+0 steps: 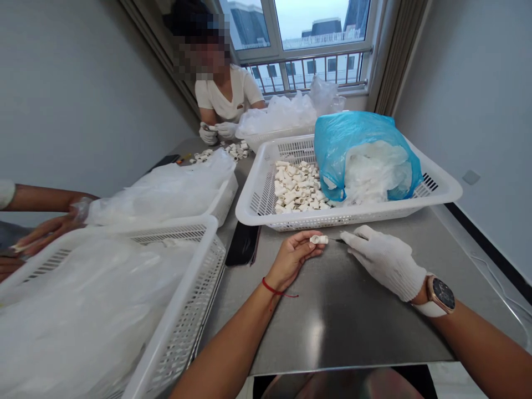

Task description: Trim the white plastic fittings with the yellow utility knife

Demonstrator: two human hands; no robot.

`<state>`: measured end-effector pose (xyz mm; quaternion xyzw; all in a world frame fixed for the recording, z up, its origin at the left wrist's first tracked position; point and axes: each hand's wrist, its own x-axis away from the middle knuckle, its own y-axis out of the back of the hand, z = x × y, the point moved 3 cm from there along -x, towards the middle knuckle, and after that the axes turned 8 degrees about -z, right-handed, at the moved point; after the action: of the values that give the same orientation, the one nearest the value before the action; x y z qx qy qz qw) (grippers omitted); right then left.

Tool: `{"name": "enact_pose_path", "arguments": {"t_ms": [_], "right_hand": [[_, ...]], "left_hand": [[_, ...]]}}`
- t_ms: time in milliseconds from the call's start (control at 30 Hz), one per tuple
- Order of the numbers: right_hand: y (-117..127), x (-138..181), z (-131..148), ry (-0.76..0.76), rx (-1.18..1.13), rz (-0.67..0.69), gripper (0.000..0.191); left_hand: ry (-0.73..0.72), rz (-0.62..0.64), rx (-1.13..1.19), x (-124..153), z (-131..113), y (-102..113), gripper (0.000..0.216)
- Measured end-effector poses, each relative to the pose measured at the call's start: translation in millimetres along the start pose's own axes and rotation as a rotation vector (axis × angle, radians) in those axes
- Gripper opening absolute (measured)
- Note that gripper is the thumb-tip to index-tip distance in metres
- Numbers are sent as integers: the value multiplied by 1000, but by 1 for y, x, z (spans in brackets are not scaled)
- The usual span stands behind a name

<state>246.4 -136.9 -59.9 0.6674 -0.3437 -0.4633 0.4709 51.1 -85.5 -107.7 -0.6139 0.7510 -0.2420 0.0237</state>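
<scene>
My left hand (pixel 293 258), bare with a red string at the wrist, pinches a small white tube piece (pixel 318 239) between thumb and fingers above the steel table (pixel 332 316). My right hand (pixel 384 258) wears a white glove and holds a thin dark tool (pixel 337 240) whose tip points at the piece's end. Just beyond both hands stands a white basket (pixel 436 194) with a heap of white tube pieces (pixel 296 187) and a blue plastic bag (pixel 361 155).
A white basket (pixel 199 288) lined with clear plastic stands at the left, another plastic-covered tray (pixel 226 194) behind it. A black phone (pixel 243 244) lies between the baskets. A person in white (pixel 226 94) works at the far end; another person's hand (pixel 45 230) reaches in at the left.
</scene>
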Motion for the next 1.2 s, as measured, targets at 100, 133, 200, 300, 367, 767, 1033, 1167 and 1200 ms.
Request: {"name": "enact_pose_path", "arguments": {"t_ms": [100, 133, 200, 300, 367, 767, 1033, 1167, 1200], "right_hand": [[0, 1, 0, 0, 12, -14, 32], [0, 1, 0, 13, 7, -5, 31], [0, 1, 1, 33, -8, 9, 30], [1, 1, 0, 7, -11, -18, 32], [1, 0, -1, -16, -14, -29, 32], [1, -1, 0, -5, -79, 15, 31], [2, -1, 3, 57, -59, 78, 32], [3, -1, 6, 90, -36, 81, 31], [3, -1, 6, 88, -25, 75, 31]], "left_hand": [[-16, -2, 8, 0, -1, -1, 30], [-23, -9, 9, 1, -2, -1, 30], [-27, -17, 6, 1, -2, -1, 29], [-18, -3, -6, 2, -2, -2, 29], [-19, 3, -9, 2, -3, -3, 29], [-27, 3, -27, 3, -3, -2, 29], [30, -13, 5, 0, -1, -1, 23], [92, -14, -5, -1, 3, 0, 22], [103, -9, -8, -1, 3, 0, 22]]}}
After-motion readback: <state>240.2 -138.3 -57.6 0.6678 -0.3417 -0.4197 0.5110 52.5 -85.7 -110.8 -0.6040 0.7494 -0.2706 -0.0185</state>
